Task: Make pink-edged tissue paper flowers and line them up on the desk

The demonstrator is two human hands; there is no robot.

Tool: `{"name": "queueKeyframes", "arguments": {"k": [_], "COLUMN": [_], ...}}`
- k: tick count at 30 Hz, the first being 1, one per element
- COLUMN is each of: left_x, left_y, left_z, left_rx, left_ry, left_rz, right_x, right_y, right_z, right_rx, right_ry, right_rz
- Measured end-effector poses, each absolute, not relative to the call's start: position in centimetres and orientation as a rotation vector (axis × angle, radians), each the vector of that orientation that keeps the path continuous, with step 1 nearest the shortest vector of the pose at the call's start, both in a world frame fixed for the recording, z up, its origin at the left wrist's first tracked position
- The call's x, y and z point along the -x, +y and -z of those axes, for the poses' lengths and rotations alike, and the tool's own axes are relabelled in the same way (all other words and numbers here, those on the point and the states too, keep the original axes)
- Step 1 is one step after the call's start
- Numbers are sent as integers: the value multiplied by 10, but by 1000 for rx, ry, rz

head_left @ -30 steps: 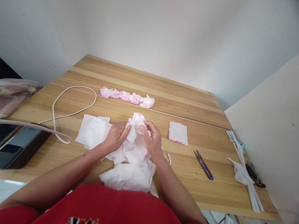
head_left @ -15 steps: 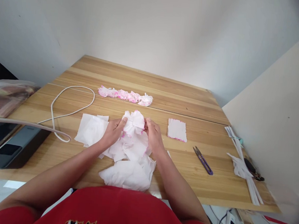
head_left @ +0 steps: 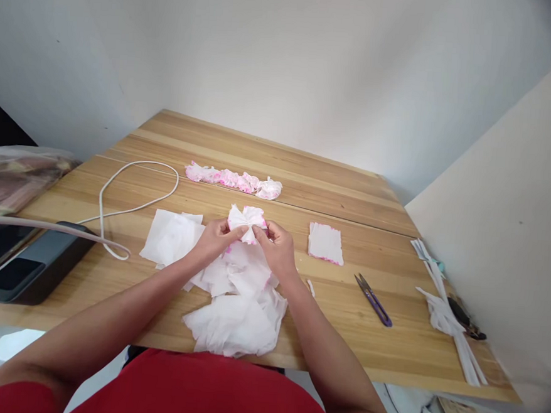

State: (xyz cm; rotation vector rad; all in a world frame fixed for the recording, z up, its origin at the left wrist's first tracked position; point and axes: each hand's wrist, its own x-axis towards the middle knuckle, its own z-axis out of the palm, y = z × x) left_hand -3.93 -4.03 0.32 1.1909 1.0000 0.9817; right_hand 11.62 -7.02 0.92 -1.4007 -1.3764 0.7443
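Between my two hands is a gathered tissue paper flower (head_left: 245, 217), white with pink edges and pinched in at its middle. My left hand (head_left: 216, 239) grips it from the left, thumb over the centre. From the right, my right hand (head_left: 276, 244) closes on it with the thumb pressed near the same spot. Below lies a loose heap of white tissue sheets (head_left: 239, 320), some edged in pink. A flat stack of white sheets (head_left: 167, 237) is left of my left hand. Right of my right hand rests a square pink-edged stack (head_left: 326, 243).
Finished-looking pink and white tissue puffs (head_left: 233, 179) lie in a row farther back. Purple thread snips (head_left: 373, 300) are at right, white strips (head_left: 449, 319) by the right wall. A white cable (head_left: 136, 209) loops near a dark device (head_left: 35, 265) at left.
My right hand has moved in toward the flower's centre, and both thumbs now meet near its middle. The flower looks more tightly pinched. The camera view has shifted slightly.
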Motion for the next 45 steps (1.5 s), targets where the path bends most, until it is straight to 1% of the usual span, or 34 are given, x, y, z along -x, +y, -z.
{"name": "queueKeyframes", "arguments": {"k": [5, 7, 9, 12, 13, 15, 17, 24, 32, 40, 42, 45], "left_x": [39, 40, 41, 43, 44, 45, 45, 45, 43, 43, 44, 46], "left_y": [-38, -36, -34, -32, -31, -30, -29, -31, -34, -38, -37, -35], "left_z": [-4, -4, -3, -2, -2, -2, -2, -7, -10, -9, -9, -8], "left_rx": [-1021, -979, -977, -969, -962, -948, -944, -974, -1105, -1264, -1306, -1426], "left_ry": [904, 863, 850, 824, 803, 759, 729, 756, 809, 812, 822, 849], "left_rz": [-988, -987, -991, -1018, -1029, -1051, -1066, -1058, -1038, -1049, -1028, -983], "right_x": [-122, -125, -127, -131, -132, -133, -132, -126, -127, -123, -123, -125], "right_y": [-61, -61, -65, -74, -76, -79, -80, -81, -82, -78, -78, -78], "right_z": [2, 1, -5, -19, -23, -28, -29, -26, -25, -20, -21, -26], "right_rx": [1352, 1338, 1332, 1259, 1214, 1144, 1115, 1119, 1152, 1200, 1256, 1332], "right_ry": [-1184, -1198, -1310, -1584, -1675, -1819, -1904, -1972, -1926, -1891, -1807, -1594], "right_rz": [-1005, -1000, -783, -197, -58, 108, 161, 167, 89, 104, -7, -373]}}
